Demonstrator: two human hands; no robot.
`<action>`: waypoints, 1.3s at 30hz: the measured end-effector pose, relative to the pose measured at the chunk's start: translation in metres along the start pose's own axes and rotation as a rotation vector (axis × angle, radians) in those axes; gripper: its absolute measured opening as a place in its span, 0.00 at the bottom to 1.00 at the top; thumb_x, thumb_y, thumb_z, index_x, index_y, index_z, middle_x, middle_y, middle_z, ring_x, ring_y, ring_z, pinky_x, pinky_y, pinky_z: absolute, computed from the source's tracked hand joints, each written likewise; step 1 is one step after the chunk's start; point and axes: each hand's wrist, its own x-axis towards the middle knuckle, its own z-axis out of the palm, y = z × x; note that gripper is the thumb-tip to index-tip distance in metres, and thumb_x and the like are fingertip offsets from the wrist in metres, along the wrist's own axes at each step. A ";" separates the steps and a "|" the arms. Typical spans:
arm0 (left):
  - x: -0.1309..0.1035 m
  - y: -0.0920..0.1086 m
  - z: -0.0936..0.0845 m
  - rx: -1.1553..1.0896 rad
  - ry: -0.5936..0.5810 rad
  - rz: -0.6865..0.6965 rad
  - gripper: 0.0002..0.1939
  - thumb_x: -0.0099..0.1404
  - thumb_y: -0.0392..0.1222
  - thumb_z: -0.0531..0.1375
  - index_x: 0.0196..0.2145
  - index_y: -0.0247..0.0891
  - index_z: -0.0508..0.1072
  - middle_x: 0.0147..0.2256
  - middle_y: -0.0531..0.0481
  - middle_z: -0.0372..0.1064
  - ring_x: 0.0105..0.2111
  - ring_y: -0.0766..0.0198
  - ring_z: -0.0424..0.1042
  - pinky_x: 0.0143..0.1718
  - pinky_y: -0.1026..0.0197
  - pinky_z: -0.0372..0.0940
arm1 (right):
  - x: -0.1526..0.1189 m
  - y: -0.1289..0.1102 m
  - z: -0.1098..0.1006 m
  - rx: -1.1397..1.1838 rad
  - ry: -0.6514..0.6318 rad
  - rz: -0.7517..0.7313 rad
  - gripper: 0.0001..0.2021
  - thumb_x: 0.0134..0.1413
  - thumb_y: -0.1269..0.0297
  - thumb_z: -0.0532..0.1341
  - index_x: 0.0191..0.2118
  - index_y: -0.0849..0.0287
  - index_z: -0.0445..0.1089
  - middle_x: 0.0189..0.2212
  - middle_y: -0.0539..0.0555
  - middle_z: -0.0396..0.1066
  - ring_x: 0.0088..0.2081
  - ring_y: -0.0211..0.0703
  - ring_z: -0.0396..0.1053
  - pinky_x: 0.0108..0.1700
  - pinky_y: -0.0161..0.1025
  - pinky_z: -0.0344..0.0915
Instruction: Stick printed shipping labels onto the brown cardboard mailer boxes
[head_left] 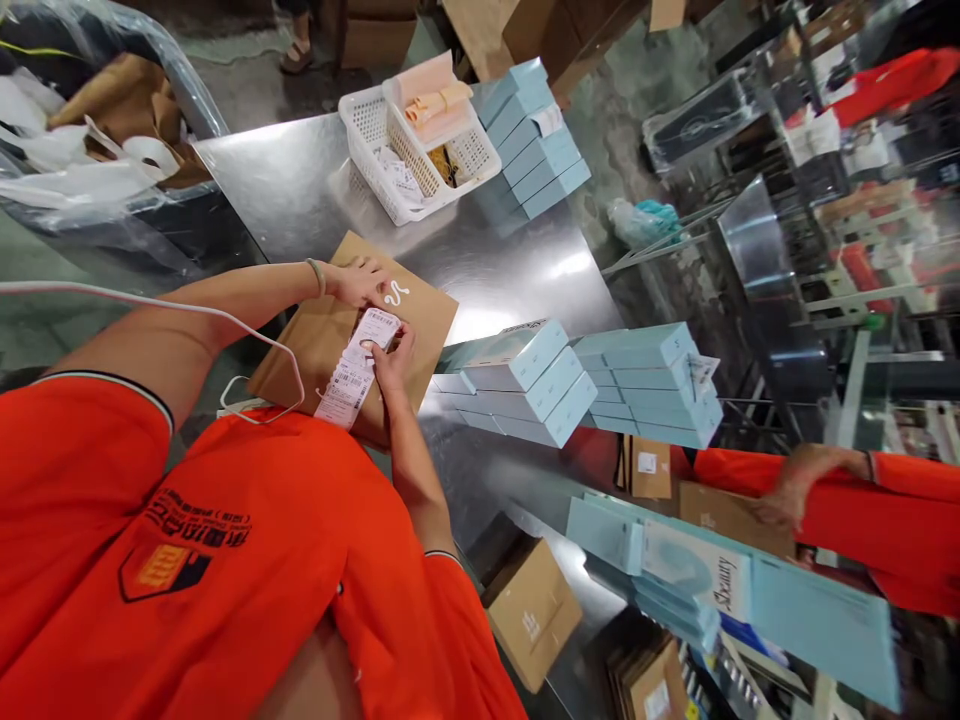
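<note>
A brown cardboard box [424, 310] lies on the metal table right in front of me, with a white curl mark on it. Across it is a white strip of printed shipping labels [349, 385]. My left hand [358, 281] rests on the cardboard at the strip's top end, fingers stretched out and close together. With thumb and fingers, my right hand [395, 358] pinches the strip near its upper right edge. A white cable [255, 340] runs over my left arm and loops by the box's near corner.
Stacked light-blue boxes [551, 385] stand right of the work spot. White baskets [420, 195] and more blue boxes [532, 140] stand at the back. A lined bin [202, 95] is at left. A co-worker's hand [784, 500] touches a carton at right.
</note>
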 end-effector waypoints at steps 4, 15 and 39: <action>0.002 -0.003 0.002 -0.009 0.009 0.005 0.23 0.75 0.41 0.59 0.59 0.48 0.89 0.58 0.36 0.68 0.54 0.44 0.51 0.64 0.34 0.51 | 0.001 0.001 0.001 -0.056 -0.022 -0.003 0.34 0.51 0.63 0.76 0.62 0.58 0.67 0.58 0.62 0.71 0.61 0.56 0.71 0.68 0.55 0.71; 0.003 -0.005 0.002 -0.036 -0.001 0.005 0.21 0.77 0.41 0.61 0.60 0.52 0.88 0.58 0.39 0.68 0.51 0.47 0.50 0.64 0.39 0.49 | 0.001 0.001 0.000 -0.139 -0.082 -0.031 0.33 0.54 0.66 0.74 0.63 0.61 0.65 0.61 0.65 0.70 0.63 0.55 0.71 0.67 0.50 0.70; 0.009 -0.004 0.002 -0.082 0.013 -0.016 0.23 0.71 0.41 0.61 0.57 0.51 0.90 0.58 0.38 0.70 0.55 0.43 0.55 0.63 0.38 0.54 | -0.002 -0.014 -0.007 -0.305 -0.035 -0.001 0.33 0.49 0.65 0.77 0.59 0.59 0.67 0.58 0.65 0.72 0.62 0.60 0.70 0.68 0.54 0.68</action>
